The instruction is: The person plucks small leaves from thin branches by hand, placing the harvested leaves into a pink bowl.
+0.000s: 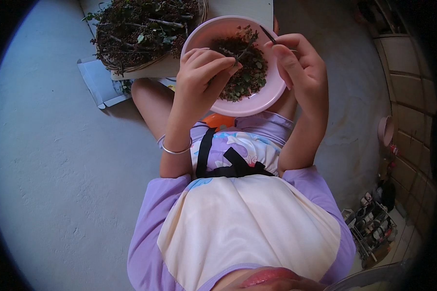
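Note:
Over a pink basin [280, 92], my left hand [199, 72] pinches a thin twig [248, 47] between thumb and fingers. The twig slants up to the right and has small leaves or berries at its tip. My right hand [301, 60], at the basin's right rim, is closed on a slim dark pointed tool [267, 35]. Its point is up and to the left, apart from the twig. Fingers hide the rest of the tool, so its exact kind is unclear. Loose green and brown plant bits [243, 80] lie in the basin.
A round wicker basket [205, 10] heaped with berry-bearing branches [141, 29] stands on a pale table [243, 7] beyond my left hand. Below it is a white open box [98, 86]. Something orange [218, 120] shows under the basin. A shoe rack [371, 225] stands at right.

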Available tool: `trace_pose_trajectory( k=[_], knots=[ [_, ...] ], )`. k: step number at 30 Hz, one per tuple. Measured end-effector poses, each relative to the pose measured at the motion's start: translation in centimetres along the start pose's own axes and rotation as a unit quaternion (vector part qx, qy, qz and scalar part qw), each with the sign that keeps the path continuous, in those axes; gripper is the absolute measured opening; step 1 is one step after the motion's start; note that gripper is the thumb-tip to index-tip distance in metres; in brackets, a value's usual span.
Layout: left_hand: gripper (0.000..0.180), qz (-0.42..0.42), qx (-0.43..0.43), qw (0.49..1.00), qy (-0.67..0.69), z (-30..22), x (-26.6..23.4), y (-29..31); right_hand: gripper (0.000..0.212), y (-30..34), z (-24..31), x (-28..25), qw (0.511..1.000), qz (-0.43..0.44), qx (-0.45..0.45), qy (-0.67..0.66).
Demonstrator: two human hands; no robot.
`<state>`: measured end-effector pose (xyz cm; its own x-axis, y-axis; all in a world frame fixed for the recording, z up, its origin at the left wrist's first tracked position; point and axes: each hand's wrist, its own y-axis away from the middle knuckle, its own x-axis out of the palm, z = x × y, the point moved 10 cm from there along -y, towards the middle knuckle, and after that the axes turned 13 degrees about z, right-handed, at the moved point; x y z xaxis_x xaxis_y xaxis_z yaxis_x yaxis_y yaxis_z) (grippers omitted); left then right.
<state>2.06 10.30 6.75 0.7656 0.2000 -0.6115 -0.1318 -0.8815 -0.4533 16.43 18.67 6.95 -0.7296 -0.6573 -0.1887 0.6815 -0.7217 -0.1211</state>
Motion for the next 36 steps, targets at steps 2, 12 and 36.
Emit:
trace_pose_trajectory(
  k=[2, 12, 36],
  knots=[
    [0.014, 0.001, 0.004, 1.0, 0.0, 0.1, 0.0, 0.0, 0.023, 0.1, -0.7, -0.3, 0.999, 0.008, 0.018, -0.04],
    [0.016, 0.027, -0.002, 0.99, 0.141, 1.8, 0.5, 0.2, 0.025, -0.1, -0.7, 2.3, 0.979, 0.129, 0.036, -0.155],
    [0.017, 0.083, 0.059, 0.973, -0.207, -5.7, -1.7, -0.5, 0.014, 0.2, 3.1, -0.6, 0.945, 0.324, 0.047, 0.012]
  ],
)
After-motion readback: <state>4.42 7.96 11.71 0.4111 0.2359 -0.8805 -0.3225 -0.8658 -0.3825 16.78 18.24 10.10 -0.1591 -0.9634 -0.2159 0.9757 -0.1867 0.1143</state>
